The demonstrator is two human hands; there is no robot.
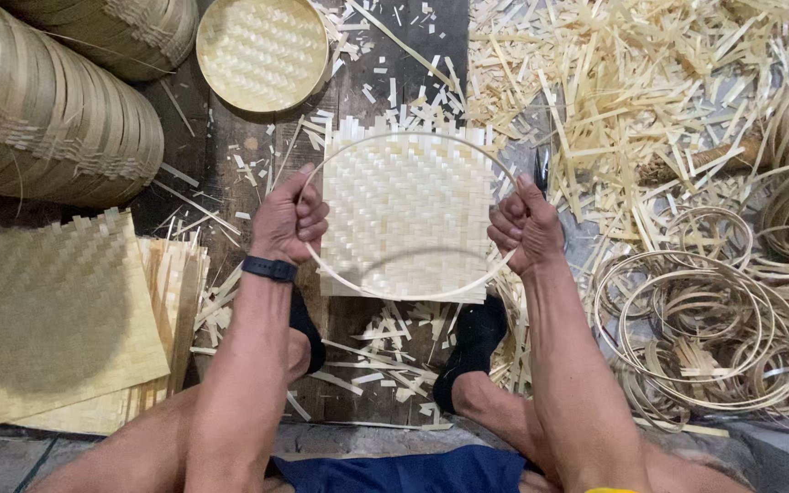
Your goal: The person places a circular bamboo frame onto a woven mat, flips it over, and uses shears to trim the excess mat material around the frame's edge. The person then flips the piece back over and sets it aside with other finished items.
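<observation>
In the head view, a thin bamboo hoop (410, 215) is held over a square woven bamboo mat (405, 219) above the dark wooden floor (230, 146). The left hand (290, 219) is curled at the hoop's left side, its grip pressed together on the hoop and the mat's left edge. The right hand (526, 226) is closed in the same way on the hoop and the mat's right edge. The mat lies roughly centred behind the hoop, with its corners reaching past the ring.

Several risks are judged from this. The hoop could spring out of round if one grip loosens, since it is held only at two opposite points. The mat could slide off centre, leaving one corner short of the ring. Loose strip ends at the mat's upper edge could fray or pull out if they are bent hard. Fingers could be pricked by splinters.

No packages, labels or signs are seen. A round woven tray (261, 51) lies near the floor's top edge, stacked trays (47, 119) at the top left corner, flat mats (57, 310) at the left, coiled hoops (705, 329) at the right, and offcuts (632, 82) at the top right.
</observation>
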